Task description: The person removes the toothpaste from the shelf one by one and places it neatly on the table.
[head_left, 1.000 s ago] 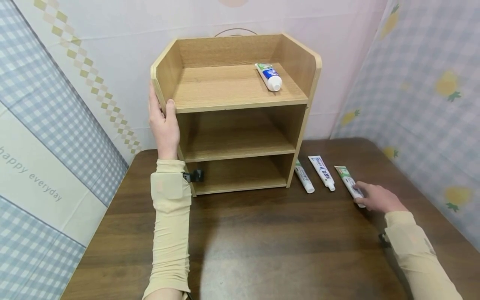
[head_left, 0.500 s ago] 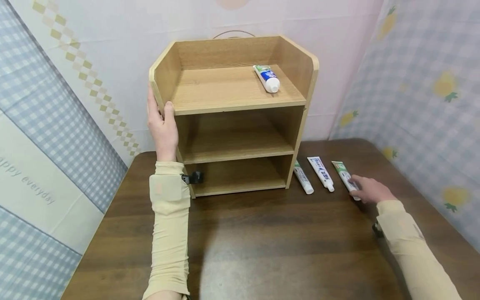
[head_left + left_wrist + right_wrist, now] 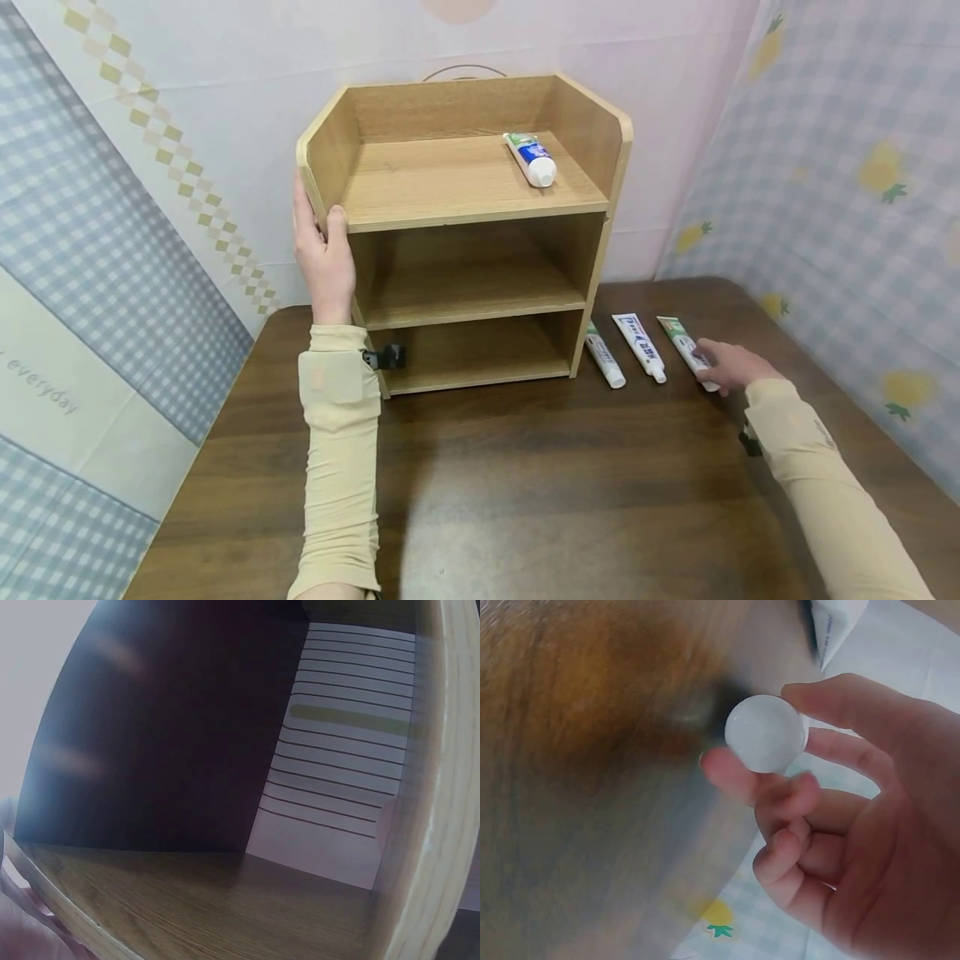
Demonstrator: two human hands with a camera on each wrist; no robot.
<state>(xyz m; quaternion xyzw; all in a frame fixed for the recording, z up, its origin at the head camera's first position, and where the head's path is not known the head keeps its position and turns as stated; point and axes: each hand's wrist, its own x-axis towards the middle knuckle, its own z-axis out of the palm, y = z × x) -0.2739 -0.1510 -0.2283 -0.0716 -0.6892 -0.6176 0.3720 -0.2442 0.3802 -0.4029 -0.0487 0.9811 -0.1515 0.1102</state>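
Note:
My left hand [image 3: 326, 262] holds the left side panel of a light wooden shelf unit [image 3: 468, 218], thumb at the front edge and fingers along the outside. At the right, my right hand [image 3: 738, 365] pinches a green-and-white toothpaste tube [image 3: 682, 343] near its cap end. In the right wrist view the tube's round white cap [image 3: 765, 733] shows between thumb and fingers. Whether the tube touches the table cannot be told. Left of it lie a blue-and-white toothpaste tube [image 3: 639, 346] and another green-and-white toothpaste tube [image 3: 603, 357], partly hidden by the unit.
On the unit's top shelf lies a blue, green and white toothpaste tube [image 3: 531, 158], cap forward. The unit stands on a dark wooden table [image 3: 480, 492]. Patterned cloth [image 3: 817, 183] hangs along the right side and the back.
My right hand and its toothpaste tube have moved away from me and slightly left, closer to the other tubes. The left hand stays on the shelf unit. The view has shifted slightly.

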